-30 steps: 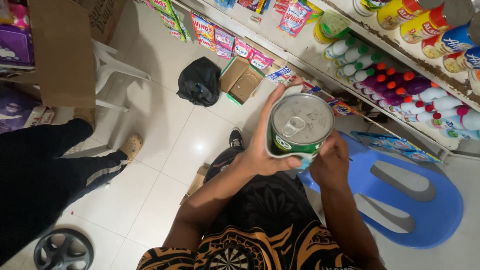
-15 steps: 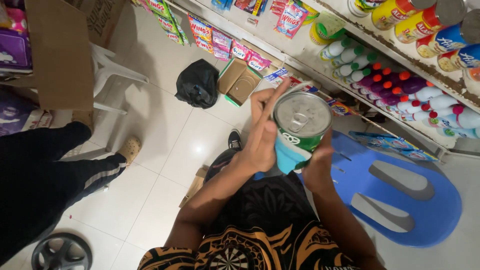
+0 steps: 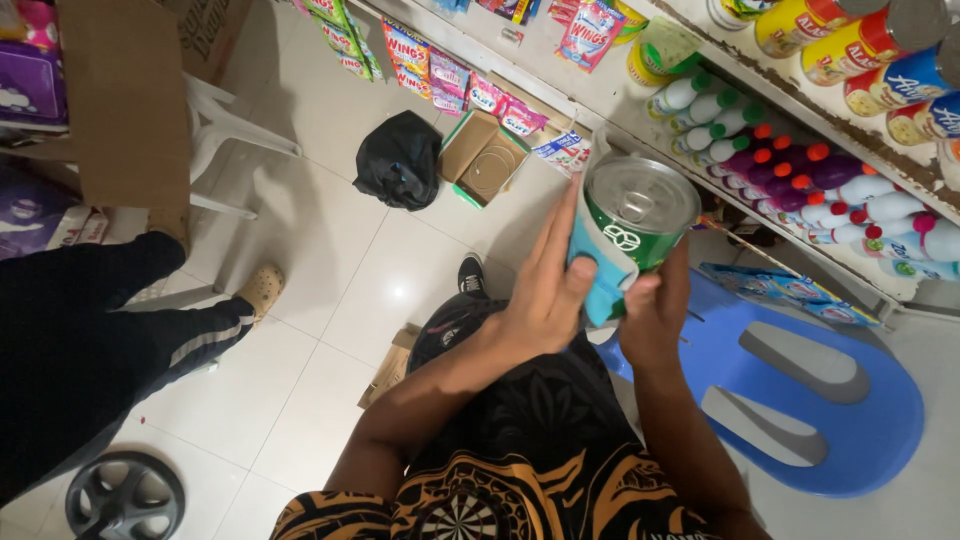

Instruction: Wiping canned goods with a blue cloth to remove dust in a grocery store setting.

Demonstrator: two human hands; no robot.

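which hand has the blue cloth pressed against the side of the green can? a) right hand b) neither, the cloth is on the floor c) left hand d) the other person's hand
c: the left hand lies flat on the blue cloth against the green can, while the right hand supports the can from below.

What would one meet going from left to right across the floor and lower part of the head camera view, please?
Small grey wheel → another person's dark-trousered leg → black bag → left hand → green can → right hand → blue plastic chair.
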